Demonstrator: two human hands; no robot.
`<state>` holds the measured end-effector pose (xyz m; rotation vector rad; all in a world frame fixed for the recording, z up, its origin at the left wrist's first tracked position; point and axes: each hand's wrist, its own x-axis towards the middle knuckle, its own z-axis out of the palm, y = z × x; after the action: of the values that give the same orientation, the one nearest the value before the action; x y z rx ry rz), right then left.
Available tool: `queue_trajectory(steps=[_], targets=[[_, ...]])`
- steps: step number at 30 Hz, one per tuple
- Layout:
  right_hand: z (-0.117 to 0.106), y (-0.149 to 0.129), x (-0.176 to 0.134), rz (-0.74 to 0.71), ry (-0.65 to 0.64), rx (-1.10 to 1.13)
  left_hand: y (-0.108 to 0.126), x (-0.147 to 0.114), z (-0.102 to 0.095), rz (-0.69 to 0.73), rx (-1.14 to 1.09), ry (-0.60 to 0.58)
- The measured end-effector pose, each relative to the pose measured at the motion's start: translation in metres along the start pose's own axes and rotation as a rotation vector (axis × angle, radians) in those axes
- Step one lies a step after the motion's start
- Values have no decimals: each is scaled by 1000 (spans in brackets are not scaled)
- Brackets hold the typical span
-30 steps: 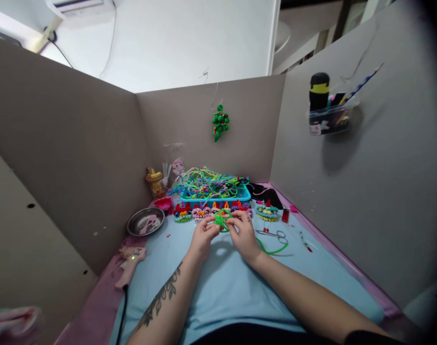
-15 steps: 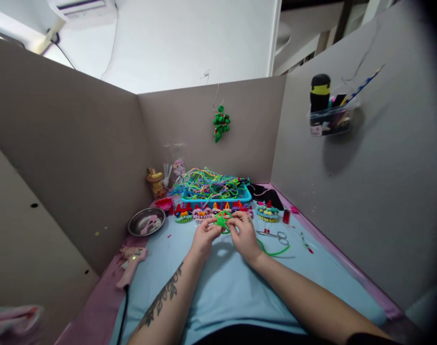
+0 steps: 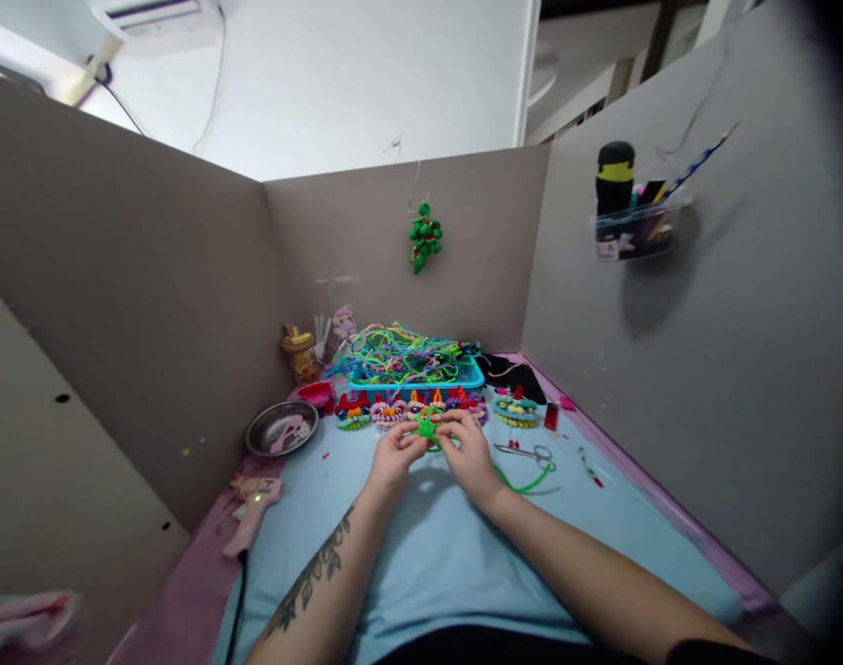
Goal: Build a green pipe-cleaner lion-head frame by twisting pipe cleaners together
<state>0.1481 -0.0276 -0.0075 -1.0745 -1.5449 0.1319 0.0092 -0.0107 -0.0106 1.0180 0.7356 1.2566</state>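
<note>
Between my two hands is a bright green looped cord piece (image 3: 428,425), raised over the blue cloth. My left hand (image 3: 396,454) pinches its left side between thumb and fingers. On the other side my right hand (image 3: 468,453) grips the cord with thumb and fingertips pressed together. A loose green tail (image 3: 527,485) comes out below my right hand and curves across the cloth toward the scissors (image 3: 528,453). Just behind the hands stands a row of finished colourful cord figures (image 3: 388,411), partly hidden by my fingers.
A blue basket (image 3: 421,380) heaped with coloured cords stands at the back. To the left are a metal bowl (image 3: 256,434) and a pink glue gun (image 3: 253,517) with a black cable. A yellow-and-blue figure (image 3: 516,412) sits right. Grey panels enclose the table.
My right fingers have shifted slightly on the green cord, and its loose tail has drawn in a little to the left. My left hand keeps its hold.
</note>
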Motion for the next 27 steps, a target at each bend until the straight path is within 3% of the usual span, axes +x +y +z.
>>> queue_trajectory(steps=[6, 17, 27], targets=[[1, 4, 1, -18, -26, 8, 0, 0, 0, -22, 16, 3], [-6, 3, 2, -136, -47, -193, 3, 0, -1, 5, -12, 11], [-8, 2, 2, -143, -33, -231, 2, 1, -1, 17, 15, 22]])
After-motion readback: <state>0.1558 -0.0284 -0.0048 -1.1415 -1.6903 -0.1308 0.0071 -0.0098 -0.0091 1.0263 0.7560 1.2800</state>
